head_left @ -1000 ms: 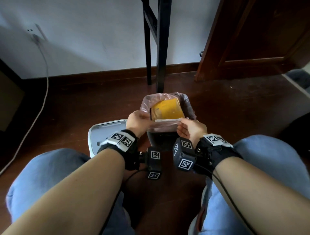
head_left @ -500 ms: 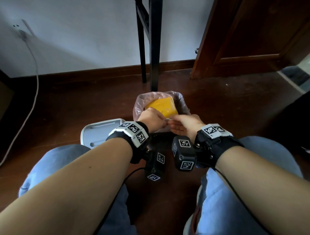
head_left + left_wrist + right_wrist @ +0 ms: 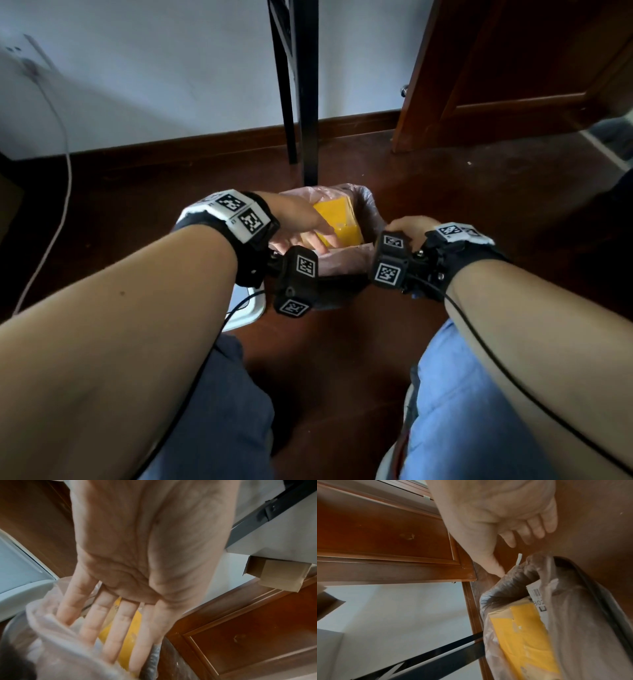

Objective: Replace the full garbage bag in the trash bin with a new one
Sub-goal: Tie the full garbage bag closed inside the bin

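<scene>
Over the mouth of the trash bin (image 3: pixel 337 291), the left hand (image 3: pixel 137 563) reaches flat-fingered and holding nothing into the translucent garbage bag (image 3: pixel 573 615) above a yellow package (image 3: pixel 342 224), while the right hand (image 3: pixel 501 515), fingers curled and thumb out, touches the bag's right rim without clearly gripping it.

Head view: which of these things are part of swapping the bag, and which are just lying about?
Part of the job:
trash bin
garbage bag lining it
yellow package inside
left hand, fingers straight, in the bag
right hand at the bag's edge

Lying about:
white lid on the floor
table legs
white cable
cardboard box
</scene>
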A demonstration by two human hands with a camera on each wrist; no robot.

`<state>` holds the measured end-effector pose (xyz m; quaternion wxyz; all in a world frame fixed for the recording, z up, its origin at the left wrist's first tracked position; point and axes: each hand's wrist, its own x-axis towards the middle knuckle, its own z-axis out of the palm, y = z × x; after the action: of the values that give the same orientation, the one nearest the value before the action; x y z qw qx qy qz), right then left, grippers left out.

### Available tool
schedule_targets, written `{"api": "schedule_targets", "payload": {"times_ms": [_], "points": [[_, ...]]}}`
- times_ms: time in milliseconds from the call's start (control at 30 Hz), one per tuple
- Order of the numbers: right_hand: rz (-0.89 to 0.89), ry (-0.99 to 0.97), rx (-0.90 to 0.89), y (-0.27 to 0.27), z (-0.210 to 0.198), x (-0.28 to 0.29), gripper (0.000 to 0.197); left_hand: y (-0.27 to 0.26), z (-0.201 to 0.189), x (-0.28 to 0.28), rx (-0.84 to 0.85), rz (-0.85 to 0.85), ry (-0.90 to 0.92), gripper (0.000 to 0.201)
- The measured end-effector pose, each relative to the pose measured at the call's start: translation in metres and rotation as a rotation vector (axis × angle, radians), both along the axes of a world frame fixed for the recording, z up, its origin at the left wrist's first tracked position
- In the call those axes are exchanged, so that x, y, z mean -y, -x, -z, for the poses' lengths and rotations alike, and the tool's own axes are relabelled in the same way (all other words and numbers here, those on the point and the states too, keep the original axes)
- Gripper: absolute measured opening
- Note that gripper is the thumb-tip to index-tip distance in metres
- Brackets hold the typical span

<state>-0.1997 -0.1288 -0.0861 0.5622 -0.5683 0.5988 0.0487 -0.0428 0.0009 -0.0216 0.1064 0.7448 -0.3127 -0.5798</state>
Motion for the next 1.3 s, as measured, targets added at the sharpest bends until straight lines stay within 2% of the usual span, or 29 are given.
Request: {"api": "schedule_targets", "payload": {"times_ms": [67,133,167,233,333,433,500,567,633,700,733,767,833,933,1000,1067,1133,1200,1300], "points": [[-0.045,0.046,-0.077,0.001,0.001,0.001,0.013,-0.006,0.005,0.001,-0.027,-0.074,0.040,0.033],[-0.173,0.092,-0.049,0.001,0.005,0.000,0.013,-0.012,0.013,0.002,-0.024,-0.160,0.076,0.034],[-0.107,0.013,0.008,0.000,0.005,-0.003,0.013,-0.014,0.017,0.001,-0.007,-0.186,0.080,0.035],[0.062,-0.077,0.112,0.001,0.011,-0.002,0.030,-0.016,0.021,0.000,0.044,-0.203,0.067,0.038],[0.015,-0.058,0.005,-0.006,0.006,0.002,0.022,-0.020,0.021,0.000,0.082,-0.210,0.103,0.036],[-0.096,0.045,-0.142,-0.007,-0.003,0.002,0.024,-0.022,0.019,0.000,0.072,-0.287,0.177,0.028],[-0.131,0.050,-0.108,-0.007,0.005,0.007,0.025,-0.023,0.018,0.001,0.072,-0.318,0.208,0.025],[-0.088,0.036,-0.013,-0.006,0.007,0.010,0.021,-0.022,0.018,0.003,0.070,-0.327,0.211,0.027],[-0.103,0.058,-0.102,-0.007,0.000,0.008,0.016,-0.020,0.019,0.007,0.068,-0.304,0.207,0.029],[-0.222,0.116,-0.174,-0.005,-0.009,0.008,0.020,-0.017,0.020,0.011,0.060,-0.282,0.204,0.030],[-0.285,0.142,-0.168,-0.006,-0.010,0.011,0.019,-0.016,0.021,0.013,0.054,-0.280,0.208,0.031],[-0.274,0.145,-0.126,-0.007,-0.012,0.013,0.015,-0.015,0.021,0.016,0.050,-0.280,0.215,0.031],[-0.150,0.125,-0.063,-0.010,-0.016,0.018,0.009,-0.013,0.022,0.021,0.044,-0.277,0.233,0.030],[-0.178,0.146,-0.100,-0.017,-0.019,0.027,0.029,-0.010,0.024,0.027,0.039,-0.280,0.243,0.028],[-0.178,0.155,-0.072,-0.020,-0.022,0.027,0.033,-0.010,0.029,0.032,0.058,-0.276,0.274,0.027],[-0.177,0.160,-0.046,-0.018,-0.017,0.028,0.025,-0.008,0.033,0.039,0.126,-0.250,0.343,0.029],[-0.129,0.135,0.050,-0.016,-0.018,0.026,0.005,-0.006,0.034,0.047,0.182,-0.220,0.413,0.035],[-0.095,0.147,0.114,-0.017,-0.017,0.028,0.017,-0.002,0.032,0.055,0.190,-0.176,0.461,0.037],[-0.165,0.219,0.102,-0.020,-0.017,0.027,0.023,0.005,0.032,0.068,0.248,-0.015,0.481,0.048]]}}
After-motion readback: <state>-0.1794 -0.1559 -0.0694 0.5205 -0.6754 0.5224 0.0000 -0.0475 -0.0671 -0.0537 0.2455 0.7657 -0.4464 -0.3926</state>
